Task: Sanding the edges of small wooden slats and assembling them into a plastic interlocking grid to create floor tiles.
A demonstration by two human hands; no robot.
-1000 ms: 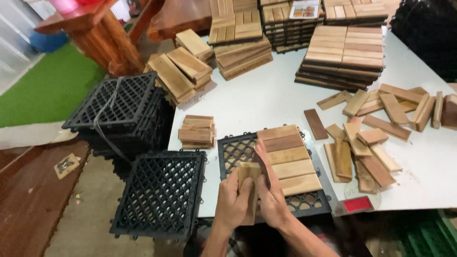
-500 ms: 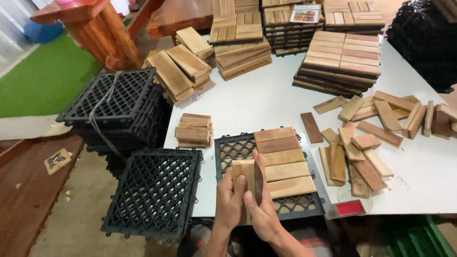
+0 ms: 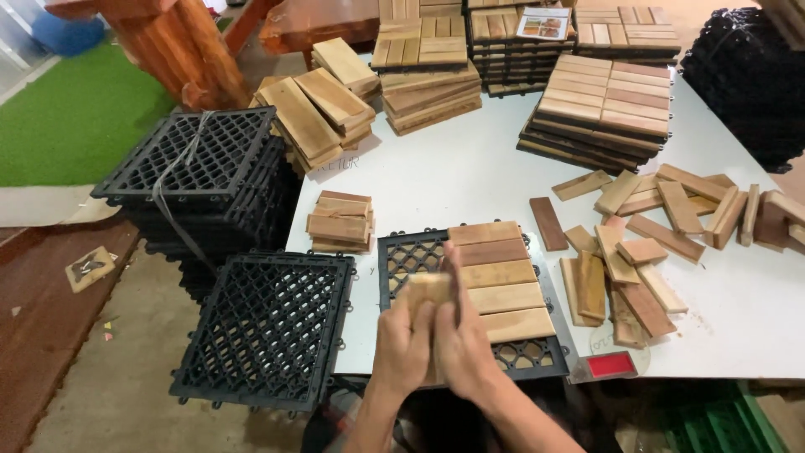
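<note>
White surface (image 3: 470,180): left hand (image 3: 402,340) and right hand (image 3: 457,335) both clamped on a wood slat (image 3: 426,289); best seat it flush beside the slats just right, on the black grid (image 3: 411,256).

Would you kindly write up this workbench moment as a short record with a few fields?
left hand: left hand holds a wooden slat over the grid's near left part
right hand: right hand pressed against the same slat
work piece: black plastic grid base with five slats laid side by side on its right part
surface: white table
loose stock: scattered slats on the right, a small slat stack on the left
nearby: bundled black grids, finished tile stacks
</note>
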